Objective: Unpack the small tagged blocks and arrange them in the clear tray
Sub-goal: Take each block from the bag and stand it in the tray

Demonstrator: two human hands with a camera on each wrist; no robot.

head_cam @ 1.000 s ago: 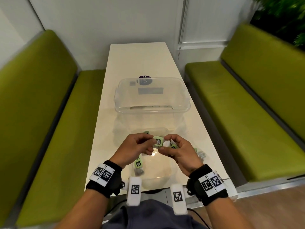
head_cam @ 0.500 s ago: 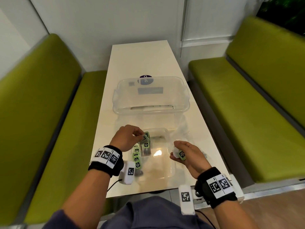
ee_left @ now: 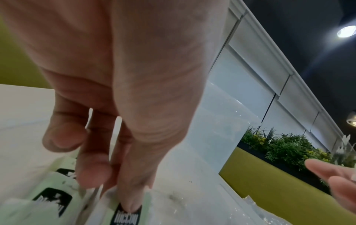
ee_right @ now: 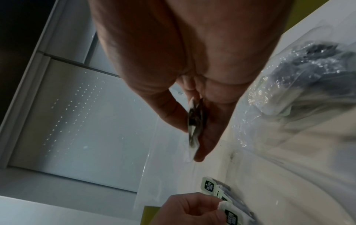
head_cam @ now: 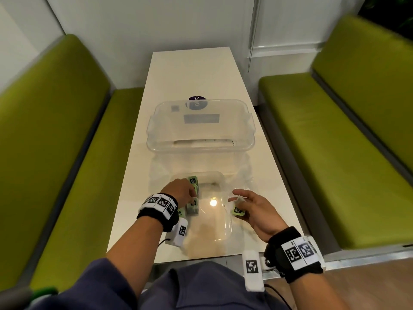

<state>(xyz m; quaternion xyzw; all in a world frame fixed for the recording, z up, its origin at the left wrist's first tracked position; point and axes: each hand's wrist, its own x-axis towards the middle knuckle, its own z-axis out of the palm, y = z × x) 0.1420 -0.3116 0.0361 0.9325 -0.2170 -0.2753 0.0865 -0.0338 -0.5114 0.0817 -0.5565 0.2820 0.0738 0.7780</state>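
The clear tray lies near the table's front edge. Several green tagged blocks stand in a row along its left side. My left hand reaches into that row, its thumb and fingers pinching one tagged block set down among the others. My right hand hovers over the tray's right edge. Its thumb and forefinger pinch a crumpled clear wrapper, and another green tagged block sits against its lower fingers. The row of blocks also shows in the right wrist view.
A large clear bin stands on the white table beyond the tray, with a purple sticker behind it. Loose clear plastic bags lie to the right of the tray. Green benches flank the table.
The hands came apart from in front of me. The left hand carried a block down to the row in the tray; the right hand moved right, keeping the wrapper.
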